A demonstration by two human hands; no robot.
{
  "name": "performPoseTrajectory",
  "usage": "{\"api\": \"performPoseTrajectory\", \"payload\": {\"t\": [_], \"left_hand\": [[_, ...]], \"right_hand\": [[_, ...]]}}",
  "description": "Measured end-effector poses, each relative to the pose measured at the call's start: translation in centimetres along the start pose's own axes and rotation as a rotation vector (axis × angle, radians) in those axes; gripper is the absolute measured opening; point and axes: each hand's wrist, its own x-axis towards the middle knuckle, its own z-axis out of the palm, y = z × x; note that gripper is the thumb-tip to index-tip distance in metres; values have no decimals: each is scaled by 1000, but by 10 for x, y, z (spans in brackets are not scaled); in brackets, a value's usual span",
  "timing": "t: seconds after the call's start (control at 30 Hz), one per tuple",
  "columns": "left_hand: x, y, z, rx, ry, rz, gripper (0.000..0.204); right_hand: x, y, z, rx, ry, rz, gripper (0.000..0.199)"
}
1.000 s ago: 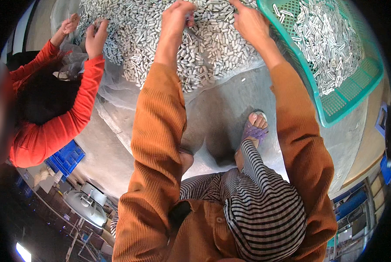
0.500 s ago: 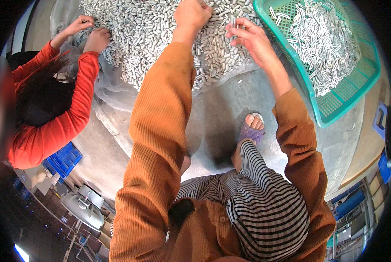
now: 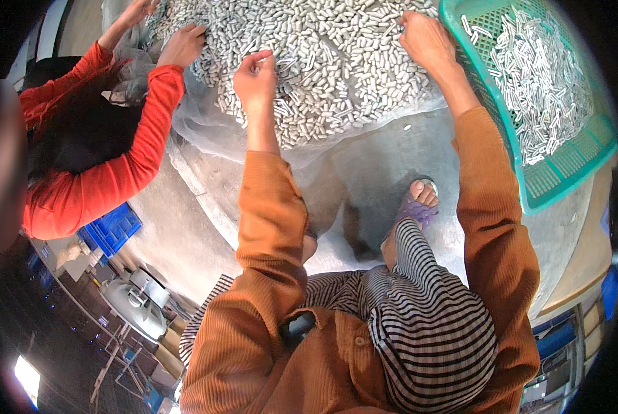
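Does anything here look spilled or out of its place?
Yes: one small white piece lies alone on the grey floor, just below the big pile of white pieces, apart from it. Nothing else stands out.

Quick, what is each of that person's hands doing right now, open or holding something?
Left hand: fingers pinched together over the heap of small white pieces; anything held cannot be told.
Right hand: curled on the heap; grip cannot be told.

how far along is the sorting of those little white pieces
Done: a thin layer of small white cylindrical pieces lies in the green plastic basket. In hand: the left hand pinches pieces and the right hand rests on the large white heap. Left: most of that heap.
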Motion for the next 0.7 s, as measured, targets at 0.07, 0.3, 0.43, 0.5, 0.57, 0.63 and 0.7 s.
{"api": "performPoseTrajectory", "payload": {"t": [0.07, 0.3, 0.43, 0.5, 0.57, 0.63, 0.7], "left_hand": [[-5, -19, 5, 550, 104, 103, 22], [-59, 18, 62, 361, -351, 163, 26], [-57, 22, 44, 72, -331, 99, 30], [-49, 24, 36, 103, -233, 127, 24], [-43, 28, 38, 169, -203, 196, 21], [-40, 38, 49, 259, -173, 315, 22], [-34, 35, 73, 374, -123, 274, 27]], "right_hand": [[1, -13, -1, -96, -14, 42, 27], [-1, -42, -6, -22, 65, 23, 22], [-11, -30, -8, 103, 138, -2, 21], [-17, -22, -17, 263, 130, 58, 22], [-21, -13, -18, 345, 190, 33, 23], [-23, -4, -14, 305, 96, -122, 24], [-28, -10, -12, 219, 32, -262, 23]]}}
